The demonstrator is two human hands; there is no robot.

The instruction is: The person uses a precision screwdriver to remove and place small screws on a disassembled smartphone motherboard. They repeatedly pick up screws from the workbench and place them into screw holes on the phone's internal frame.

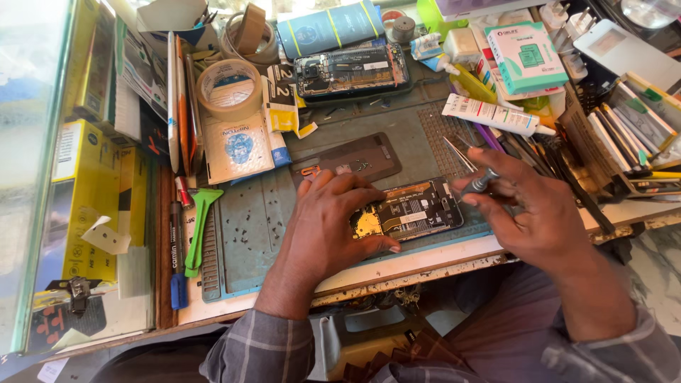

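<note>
The left hand (333,220) lies spread over the near end of the opened phone (410,211) on the green mat (255,220) at the table's front edge, its grip loose, pressing rather than clasping. The right hand (528,206) pinches a small screwdriver (480,182), fingers closed on it. Steady downward pressure and an upright tool would likely serve best. The tip and screw are hidden. Farther back, another opened phone (352,71) lies among clutter.

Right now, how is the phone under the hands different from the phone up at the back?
The near phone lies under the left hand beside the right hand, which holds a tool; the far phone lies untouched. Yellow parts show inside the near phone; the far phone looks mostly dark. Both lie open, insides showing, on the mat.
</note>
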